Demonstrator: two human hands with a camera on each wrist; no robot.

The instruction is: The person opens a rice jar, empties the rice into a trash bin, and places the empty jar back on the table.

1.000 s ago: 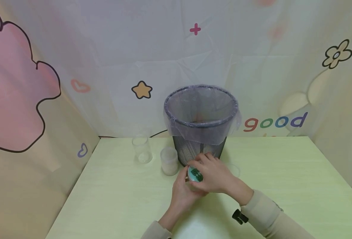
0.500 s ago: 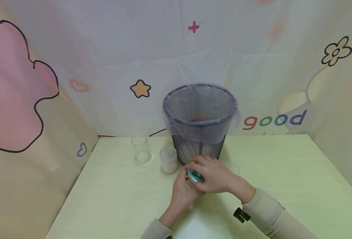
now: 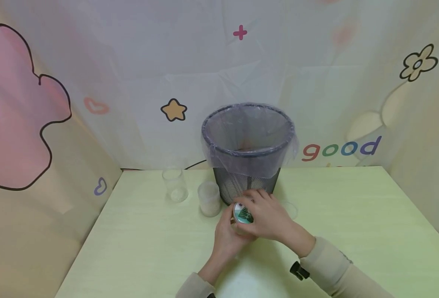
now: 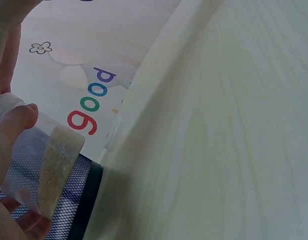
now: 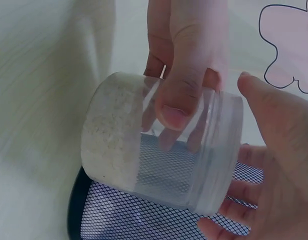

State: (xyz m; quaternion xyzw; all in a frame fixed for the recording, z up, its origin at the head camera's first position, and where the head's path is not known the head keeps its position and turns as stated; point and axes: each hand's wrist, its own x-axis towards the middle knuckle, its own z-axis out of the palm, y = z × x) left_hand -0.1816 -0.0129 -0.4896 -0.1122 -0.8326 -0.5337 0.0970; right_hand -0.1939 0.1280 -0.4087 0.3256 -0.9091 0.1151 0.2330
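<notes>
Over the last second the two hands have stayed locked on the same small clear jar (image 3: 242, 219), just in front of the mesh bin (image 3: 247, 165). What has changed is the lid (image 3: 243, 213): its green-and-white face has turned and tipped a little between the frames, while the jar has barely shifted from its spot before the bin. That reads as a twisting motion, so the lid is probably being worked loose, though it still sits on the jar.

The left hand (image 3: 227, 238) cups the jar's body from below, its fingers (image 5: 176, 95) curled round the clear wall. The right hand (image 3: 269, 217) wraps the lid end, its fingers (image 3: 258, 198) bent over the rim. In the right wrist view the jar (image 5: 161, 142) lies tilted on its side, with pale grain banked against its base.

The pale green worktop (image 3: 353, 231) carries the bin, which is lined with a thin plastic bag (image 3: 249, 136). Left of the bin stand a frosted cup (image 3: 209, 198) and, farther left, a clear glass (image 3: 174, 185). Behind the bin hangs a printed cloth (image 3: 130, 82) with a star, a heart, flowers and the word "good".
</notes>
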